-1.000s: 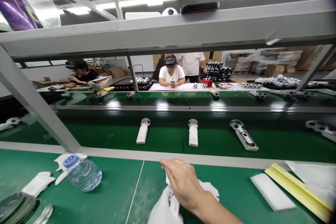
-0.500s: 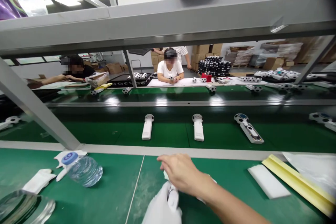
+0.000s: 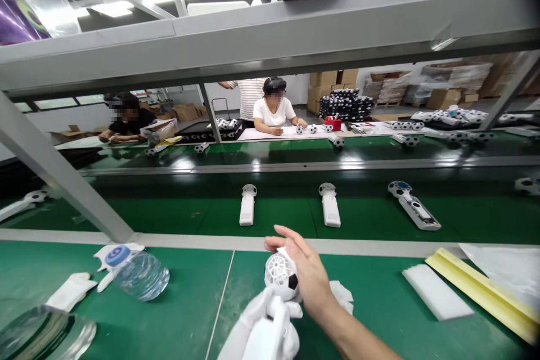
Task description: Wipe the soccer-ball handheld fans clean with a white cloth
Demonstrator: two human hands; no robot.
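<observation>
The blue cap (image 3: 117, 255) of the plastic water bottle (image 3: 142, 276) lying on the green desk (image 3: 189, 270) bore a white mark like a figure 9; other print in view was too small to read.

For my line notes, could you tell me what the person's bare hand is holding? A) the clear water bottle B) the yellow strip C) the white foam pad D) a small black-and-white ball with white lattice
D: the bare right hand curls its fingers around the small black-and-white ball.

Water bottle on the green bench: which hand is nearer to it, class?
Left. The white-gloved left hand is right of the water bottle; the bare right hand is farther right.
</observation>
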